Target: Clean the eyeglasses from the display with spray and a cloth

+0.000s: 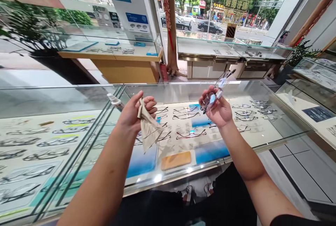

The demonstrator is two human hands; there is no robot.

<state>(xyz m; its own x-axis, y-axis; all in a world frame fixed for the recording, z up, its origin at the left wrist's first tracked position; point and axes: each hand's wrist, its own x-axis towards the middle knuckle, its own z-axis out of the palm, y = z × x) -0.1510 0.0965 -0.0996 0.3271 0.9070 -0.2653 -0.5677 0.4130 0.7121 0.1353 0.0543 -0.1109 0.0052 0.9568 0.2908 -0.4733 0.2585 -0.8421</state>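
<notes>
My left hand (pixel 132 112) is closed on a beige cleaning cloth (pixel 151 128), which hangs down from between thumb and fingers. In my right hand (pixel 220 111) is a pair of eyeglasses (pixel 209 102), held tilted with one lens near the fingers and a dark temple tip sticking up to the right. Pale reflections show on the lenses. Both hands are raised above the glass display counter (pixel 175 89), apart from each other. Just behind my left wrist stands a small spray bottle (pixel 114 100) with a white top, partly hidden by the hand.
Inside the counter lie rows of eyeglasses (pixel 191 134), blue panels (pixel 211 153) and an orange-brown case-like block (pixel 175 160). The glass edge runs close to my body. Farther off are more display cases (pixel 210 49), a wooden post (pixel 170 26) and a potted plant (pixel 31 31).
</notes>
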